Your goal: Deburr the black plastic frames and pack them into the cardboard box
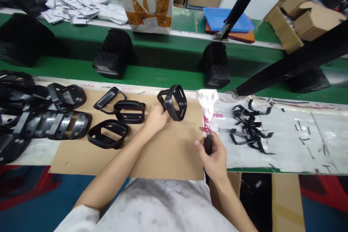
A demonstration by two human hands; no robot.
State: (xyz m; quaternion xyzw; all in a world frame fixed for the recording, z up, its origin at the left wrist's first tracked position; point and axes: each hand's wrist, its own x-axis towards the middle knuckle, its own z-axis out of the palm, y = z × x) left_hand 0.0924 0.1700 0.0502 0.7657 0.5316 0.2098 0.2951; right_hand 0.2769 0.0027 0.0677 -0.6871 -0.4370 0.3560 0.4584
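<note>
Left hand is gripping a black moulded plastic frame - fingers are closed narrowly on its lower-left corner, holding it tilted up above a cardboard sheet. The frame is a rounded four-sided ring; its long axis is running roughly up and down in the head view, and its opening is facing sideways, toward the right hand. Right hand is closing around a dark cylindrical handle, held upright, with a white printed plastic bag bunched over its top. The bag is standing just right of the frame, with a narrow gap between them - so the left hand is in contact, the right hand just apart. Similar black frames are lying left of the left hand on the cardboard; black plastic offcuts are heaped on a white sheet to the right.
</note>
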